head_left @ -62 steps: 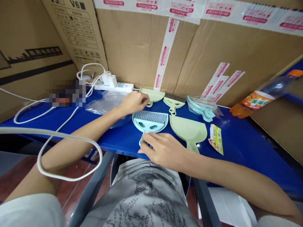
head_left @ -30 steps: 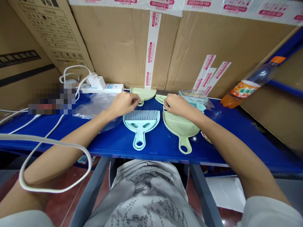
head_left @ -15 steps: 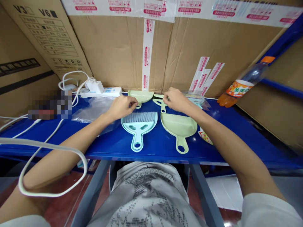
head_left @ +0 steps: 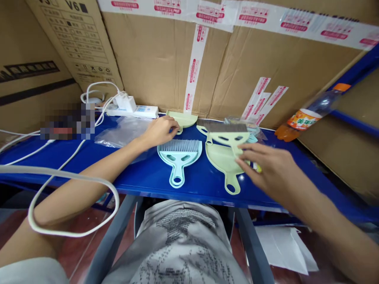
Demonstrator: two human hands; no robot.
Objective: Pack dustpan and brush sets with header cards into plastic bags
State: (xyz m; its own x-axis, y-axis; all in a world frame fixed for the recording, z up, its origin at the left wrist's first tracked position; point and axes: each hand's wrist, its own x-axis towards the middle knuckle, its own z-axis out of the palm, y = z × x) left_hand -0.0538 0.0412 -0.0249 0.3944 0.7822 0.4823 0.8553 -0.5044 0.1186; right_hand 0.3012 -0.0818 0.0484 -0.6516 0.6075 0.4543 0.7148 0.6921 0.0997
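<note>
A light green hand brush [head_left: 227, 137] with dark bristles is held in my right hand [head_left: 263, 165], thumb and fingers pinching its handle. It hangs tilted over a green dustpan [head_left: 220, 156] lying at the front right. Beside that lies a pale blue dustpan [head_left: 197, 157] with a blue brush [head_left: 178, 157] nested in it, grey bristles facing away. My left hand [head_left: 162, 130] is closed by the handle of another green dustpan [head_left: 185, 118] at the back; whether it grips anything is hidden. A second green handle [head_left: 209, 137] shows partly behind the held brush.
Clear plastic bags [head_left: 124, 132] lie at the left, near a power strip [head_left: 145, 111] and white cables [head_left: 89, 142]. A loop of cable hangs over my left forearm. An orange drink bottle [head_left: 304, 118] leans at the right. Cardboard [head_left: 160, 59] walls the back of the blue table [head_left: 154, 177].
My right hand has drawn back toward me and to the right, with the green brush now visible in it. My left hand stays almost in place. The view has shifted slightly.
</note>
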